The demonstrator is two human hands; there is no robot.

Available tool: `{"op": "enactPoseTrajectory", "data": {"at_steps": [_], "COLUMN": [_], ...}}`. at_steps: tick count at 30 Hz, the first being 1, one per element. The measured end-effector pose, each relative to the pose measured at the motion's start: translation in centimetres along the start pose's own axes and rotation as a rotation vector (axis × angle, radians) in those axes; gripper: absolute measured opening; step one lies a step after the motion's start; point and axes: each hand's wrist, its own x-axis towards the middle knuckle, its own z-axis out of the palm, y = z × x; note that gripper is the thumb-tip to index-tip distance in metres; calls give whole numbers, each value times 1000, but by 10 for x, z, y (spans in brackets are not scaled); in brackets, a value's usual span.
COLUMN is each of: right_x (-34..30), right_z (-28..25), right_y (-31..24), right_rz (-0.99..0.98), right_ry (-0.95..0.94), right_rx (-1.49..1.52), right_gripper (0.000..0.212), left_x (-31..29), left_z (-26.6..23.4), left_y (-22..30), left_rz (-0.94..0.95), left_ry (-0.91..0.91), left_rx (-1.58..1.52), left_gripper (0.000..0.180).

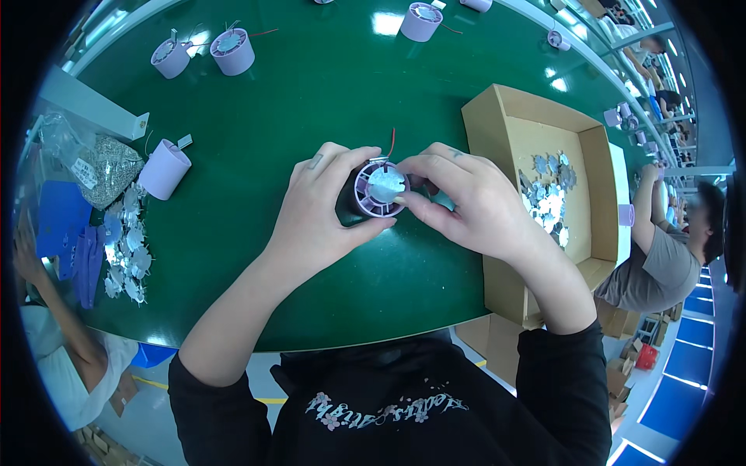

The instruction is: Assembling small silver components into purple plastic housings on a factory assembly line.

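A light purple cylindrical housing (362, 196) stands in front of me, its spoked open top facing up. My left hand (318, 198) is wrapped round its side, thumb at the near edge and fingers at the far edge. Within the rim lies a silvery notched metal disc (385, 185). The thumb and index finger of my right hand (466, 194) pinch at the disc's right edge; the other fingers are curled and partly hidden. A red wire (392, 141) sticks up from the housing's far side.
An open cardboard box (517, 147) with several metal discs (548, 202) stands at right. More discs (128, 252) lie at left near a bag of small metal parts (113, 167) and a purple housing (165, 169). Other housings (232, 52) stand farther back. A co-worker (660, 248) sits at right.
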Motion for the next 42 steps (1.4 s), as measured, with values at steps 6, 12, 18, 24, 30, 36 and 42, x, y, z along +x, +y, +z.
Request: {"op": "enactPoseTrajectory", "data": {"at_steps": [6, 12, 18, 24, 30, 36, 42], "right_x": [2, 2, 2, -7, 0, -1, 0], "right_z": [4, 1, -1, -7, -8, -11, -10], "right_y": [0, -4, -5, 1, -2, 4, 7], "right_rz": [-31, -17, -91, 21, 10, 46, 49], "right_ry": [-32, -34, 43, 75, 58, 48, 35], "right_rx": [-68, -104, -77, -31, 24, 52, 78], "right_gripper": [27, 30, 26, 20, 19, 18, 18], "left_x": [0, 0, 1, 101, 159, 172, 185], "left_z": [1, 0, 5, -46, -91, -104, -124], "left_y": [0, -2, 8, -32, -148, -154, -146], "left_rz": [-7, 26, 164, 168, -96, -439, -592], "left_ry": [-2, 2, 138, 335, 336, 272, 221], "left_rx": [-10, 20, 234, 429, 248, -278, -318], "left_gripper": [75, 77, 70, 39, 38, 28, 30]}}
